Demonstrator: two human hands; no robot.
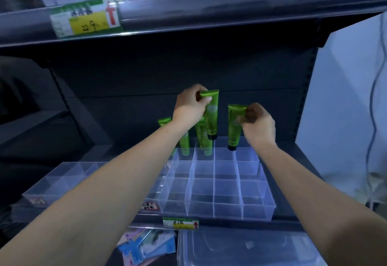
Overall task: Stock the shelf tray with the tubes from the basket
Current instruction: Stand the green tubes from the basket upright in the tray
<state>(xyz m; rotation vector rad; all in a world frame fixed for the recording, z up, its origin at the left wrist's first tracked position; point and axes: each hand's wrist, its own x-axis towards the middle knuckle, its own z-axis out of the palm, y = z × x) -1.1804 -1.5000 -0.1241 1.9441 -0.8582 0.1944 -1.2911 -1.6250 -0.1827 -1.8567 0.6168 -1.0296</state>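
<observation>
Risk: both tubes go in cap-down, held only by their crimped tops, so either black cap may catch on a divider of the shelf tray and swing off line. The left tube hangs just beside the nearer of two standing tubes at the tray's 11 o'clock and could topple it. Tall tubes in shallow cells probably lean once let go. Pose: both forearms reach forward to the tray's 12 o'clock row. The left hand pinches its tube's top between thumb and curled fingers. The right hand, at 1 o'clock, pinches the right tube likewise, its cap at the cell rim. Basket not in view.
</observation>
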